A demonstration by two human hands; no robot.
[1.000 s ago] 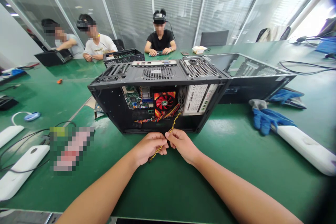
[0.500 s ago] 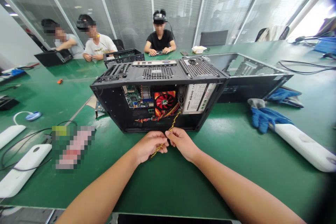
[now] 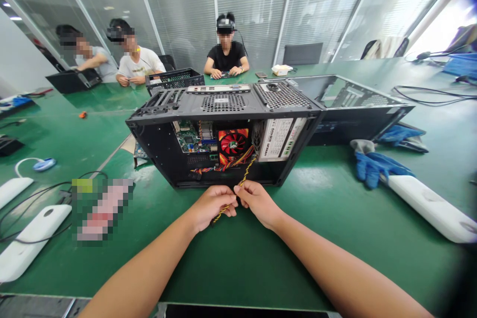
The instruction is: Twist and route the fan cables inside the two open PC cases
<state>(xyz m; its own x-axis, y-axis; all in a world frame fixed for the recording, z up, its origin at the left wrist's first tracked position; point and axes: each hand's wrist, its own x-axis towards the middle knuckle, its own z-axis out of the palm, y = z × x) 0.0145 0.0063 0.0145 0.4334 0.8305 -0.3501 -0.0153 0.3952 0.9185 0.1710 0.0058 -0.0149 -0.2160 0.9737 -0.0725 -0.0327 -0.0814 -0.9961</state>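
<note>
A yellow-and-black twisted cable runs out of an open computer case toward me. My left hand is closed on its lower part, and the cable's end pokes out below the fingers. Close beside it, my right hand pinches the same cable slightly higher up. Inside the case, a red fan sits near the motherboard. The white-labelled power supply is at the right, with a bundle of coloured wires below the fan.
Behind the case on the right lies another panelled case. Blue gloves and a white power bank-like bar are right of me. White power strips and black cables lie left. Three people sit across the green table.
The view has shifted very slightly. Both hands keep their hold on the cable in nearly the same place, and the case has not moved.
</note>
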